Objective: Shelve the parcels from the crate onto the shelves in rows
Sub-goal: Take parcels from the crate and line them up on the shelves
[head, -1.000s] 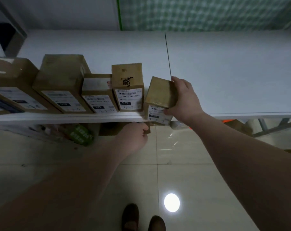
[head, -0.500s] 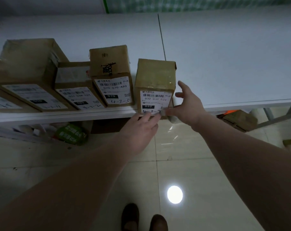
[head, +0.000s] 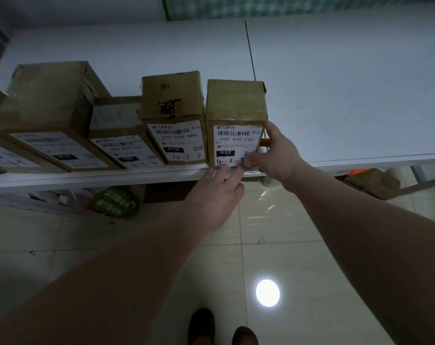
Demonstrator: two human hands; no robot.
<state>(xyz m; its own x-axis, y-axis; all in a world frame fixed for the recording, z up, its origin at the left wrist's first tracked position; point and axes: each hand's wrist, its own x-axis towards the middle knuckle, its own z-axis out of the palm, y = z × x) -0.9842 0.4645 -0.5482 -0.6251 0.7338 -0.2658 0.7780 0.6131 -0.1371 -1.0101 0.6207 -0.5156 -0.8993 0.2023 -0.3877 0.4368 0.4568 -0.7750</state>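
Parcel 4-3-7 (head: 236, 105) ends the shelf (head: 336, 95) row; my left hand (head: 219, 192), fingers straight, presses its front, right hand (head: 278, 155) spread on its corner. Likely next: nudge flush, release.

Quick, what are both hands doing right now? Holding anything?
Left hand: open, straight fingertips touching the lower front of the box.
Right hand: open, fingers and thumb laid against the box's right front corner, holding nothing.

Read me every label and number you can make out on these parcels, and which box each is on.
Rightmost parcel: "032 038", "032", "4-3-7".
Next parcel left: "070-070-A80", "070", "4-3-5".
Third parcel: "032", "4-3-2".
Parcels further left, green bag: too blurred.
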